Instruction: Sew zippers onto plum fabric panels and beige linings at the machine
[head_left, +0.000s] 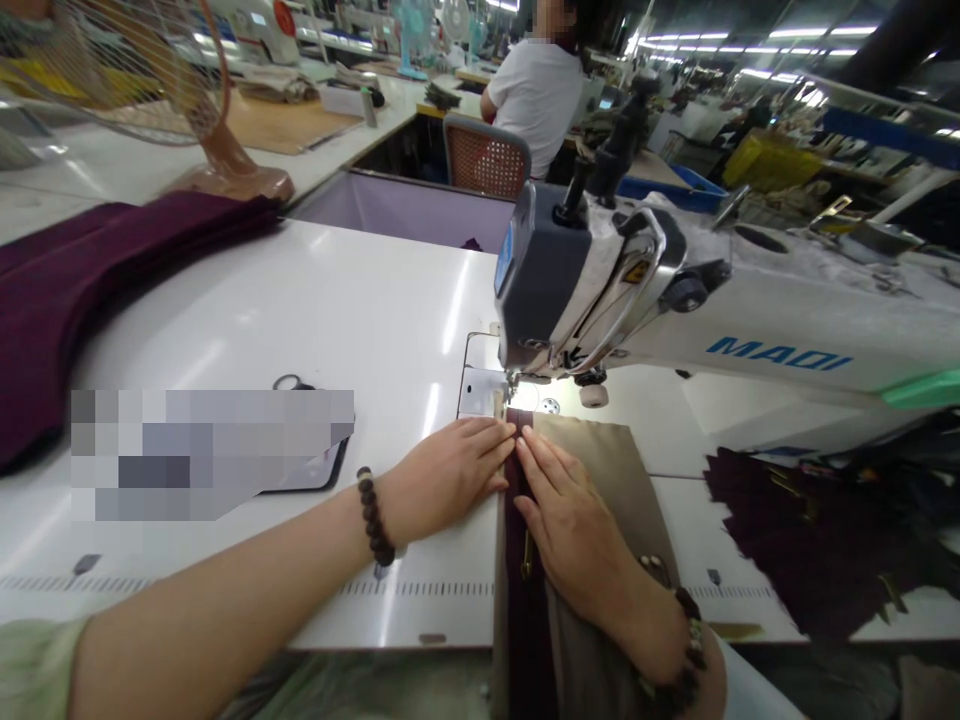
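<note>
Pressing flat, fingers together, the left hand (454, 478) and right hand (581, 525) nearly meet on a maroon strip (531, 650) — khaki fabric (630, 475) beside it, its far end at the needle area of a sewing machine (757, 290). Beyond, maroon cloth (150, 250) lies near a fan (236, 165) — farther, a person in white (536, 95) by a chair (489, 162).

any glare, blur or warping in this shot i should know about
All in the head view: streaky glare on the white table; a bright patch under the head of the sewing machine, just beyond the hands; the fan seems stretched near the upper left corner; the distant yellow bundle looks soft.
</note>
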